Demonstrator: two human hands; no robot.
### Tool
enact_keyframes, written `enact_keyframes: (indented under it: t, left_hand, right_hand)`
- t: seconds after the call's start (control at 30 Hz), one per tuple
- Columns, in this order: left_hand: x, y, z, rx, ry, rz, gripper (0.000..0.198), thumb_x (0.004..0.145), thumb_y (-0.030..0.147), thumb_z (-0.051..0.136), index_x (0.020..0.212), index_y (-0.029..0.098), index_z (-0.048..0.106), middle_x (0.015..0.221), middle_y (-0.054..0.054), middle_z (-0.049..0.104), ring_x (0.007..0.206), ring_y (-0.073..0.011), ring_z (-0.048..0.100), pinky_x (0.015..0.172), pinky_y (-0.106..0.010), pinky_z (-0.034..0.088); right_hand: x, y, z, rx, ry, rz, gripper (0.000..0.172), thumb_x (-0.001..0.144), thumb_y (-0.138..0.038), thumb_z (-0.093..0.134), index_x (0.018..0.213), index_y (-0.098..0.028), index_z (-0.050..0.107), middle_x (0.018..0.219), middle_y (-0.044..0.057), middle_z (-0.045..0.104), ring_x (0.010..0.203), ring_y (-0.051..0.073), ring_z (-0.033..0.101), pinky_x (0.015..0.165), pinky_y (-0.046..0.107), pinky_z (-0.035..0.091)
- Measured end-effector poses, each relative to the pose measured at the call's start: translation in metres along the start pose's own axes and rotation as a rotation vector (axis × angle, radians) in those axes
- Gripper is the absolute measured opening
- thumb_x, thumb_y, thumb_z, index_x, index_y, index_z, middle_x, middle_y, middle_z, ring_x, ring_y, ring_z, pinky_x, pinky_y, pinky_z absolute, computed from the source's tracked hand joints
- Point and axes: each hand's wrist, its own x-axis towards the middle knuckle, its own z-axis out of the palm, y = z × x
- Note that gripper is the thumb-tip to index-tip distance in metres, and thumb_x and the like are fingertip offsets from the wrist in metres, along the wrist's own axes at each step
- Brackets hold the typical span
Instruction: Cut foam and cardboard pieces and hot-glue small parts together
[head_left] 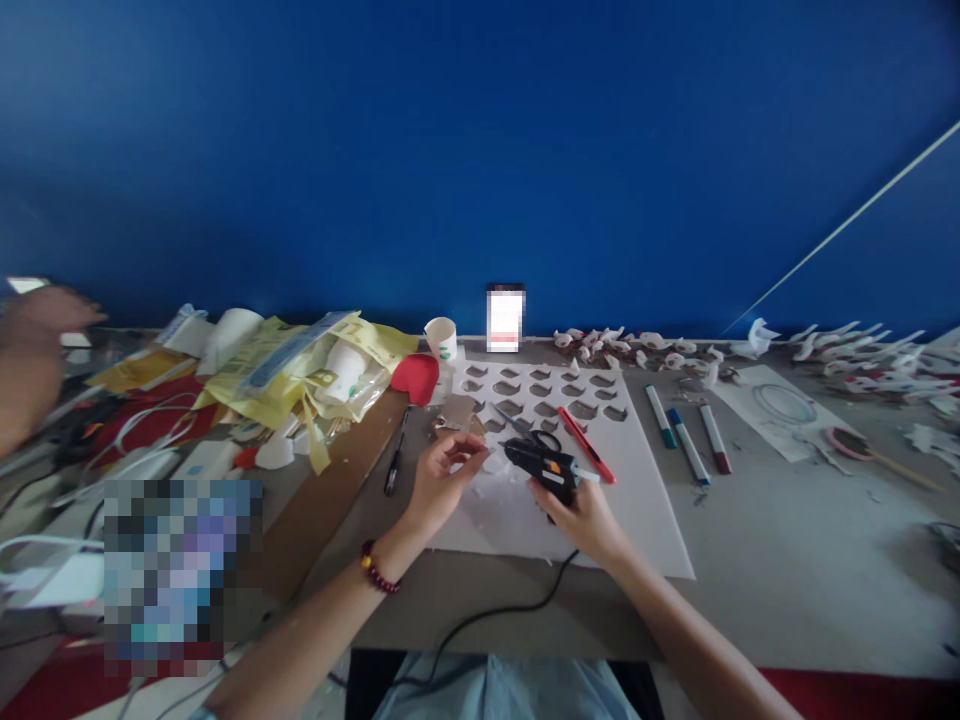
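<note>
My right hand is wrapped round a black hot glue gun with a white glue stick in its back end and a black cord trailing toward me. Its nozzle points left, close to the fingertips of my left hand. Thumb and finger of that hand are pinched; whatever they hold is too small to make out. Both hands are over a white foam sheet with rows of bird-like cut-outs. Scissors and a red craft knife lie on the sheet, just beyond the glue gun.
Several small white bird shapes line the back wall. Markers lie right of the sheet. On the left are a paper cup, a black pen, yellow packaging and cables. A phone leans upright; another person's arm reaches in.
</note>
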Motion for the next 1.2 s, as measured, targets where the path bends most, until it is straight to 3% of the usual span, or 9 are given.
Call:
enact_keyframes:
  t: [0.13, 0.37, 0.53, 0.8, 1.03, 1.2]
  left_hand:
    - [0.002, -0.003, -0.001, 0.023, 0.010, 0.025, 0.018, 0.065, 0.027, 0.076, 0.076, 0.017, 0.067, 0.075, -0.001, 0.069, 0.068, -0.0118, 0.061, 0.064, -0.022, 0.047]
    - [0.003, -0.003, -0.003, 0.047, 0.023, 0.030, 0.017, 0.068, 0.028, 0.074, 0.078, 0.018, 0.066, 0.078, -0.002, 0.069, 0.072, -0.0125, 0.062, 0.067, -0.022, 0.048]
    - [0.002, -0.001, -0.003, 0.075, 0.022, 0.035, 0.016, 0.069, 0.028, 0.072, 0.078, 0.017, 0.065, 0.079, -0.003, 0.069, 0.073, -0.0133, 0.063, 0.068, -0.023, 0.048]
    - [0.002, -0.006, -0.003, 0.070, -0.020, 0.014, 0.017, 0.070, 0.030, 0.071, 0.079, 0.017, 0.066, 0.079, -0.003, 0.068, 0.070, -0.0126, 0.061, 0.065, -0.023, 0.049]
    - [0.003, -0.006, -0.003, 0.086, -0.020, 0.028, 0.018, 0.070, 0.031, 0.071, 0.080, 0.017, 0.067, 0.078, -0.004, 0.069, 0.072, -0.0139, 0.062, 0.067, -0.024, 0.049]
    - [0.003, -0.007, -0.005, 0.084, -0.012, 0.028, 0.017, 0.071, 0.031, 0.071, 0.080, 0.017, 0.067, 0.080, -0.004, 0.069, 0.073, -0.0138, 0.063, 0.068, -0.024, 0.049]
  right_hand:
    - [0.006, -0.001, -0.015, -0.040, 0.086, 0.020, 0.038, 0.075, -0.052, 0.062, 0.078, -0.014, 0.063, 0.057, 0.002, 0.061, 0.047, 0.015, 0.055, 0.041, 0.023, 0.040]
    - [-0.005, -0.008, -0.037, 0.165, 0.031, 0.204, 0.045, 0.067, -0.060, 0.066, 0.073, -0.016, 0.059, 0.060, 0.003, 0.062, 0.044, 0.016, 0.059, 0.042, 0.026, 0.047]
    - [-0.035, 0.010, -0.035, -0.022, 0.028, 0.228, 0.040, 0.065, -0.052, 0.071, 0.078, -0.016, 0.062, 0.056, 0.000, 0.061, 0.046, 0.015, 0.058, 0.042, 0.023, 0.042]
    - [-0.079, 0.019, -0.037, -0.360, 0.101, 0.251, 0.047, 0.072, -0.062, 0.059, 0.060, -0.018, 0.070, 0.047, 0.000, 0.057, 0.045, 0.013, 0.048, 0.042, 0.022, 0.034]
    - [-0.085, 0.017, -0.028, -0.562, 0.033, 0.099, 0.050, 0.080, -0.062, 0.052, 0.056, -0.021, 0.067, 0.054, 0.003, 0.060, 0.051, 0.016, 0.054, 0.049, 0.026, 0.036]
    - [-0.079, 0.009, -0.018, -0.699, 0.009, 0.146, 0.050, 0.085, -0.060, 0.046, 0.059, -0.022, 0.066, 0.062, 0.006, 0.065, 0.056, 0.018, 0.060, 0.052, 0.026, 0.036]
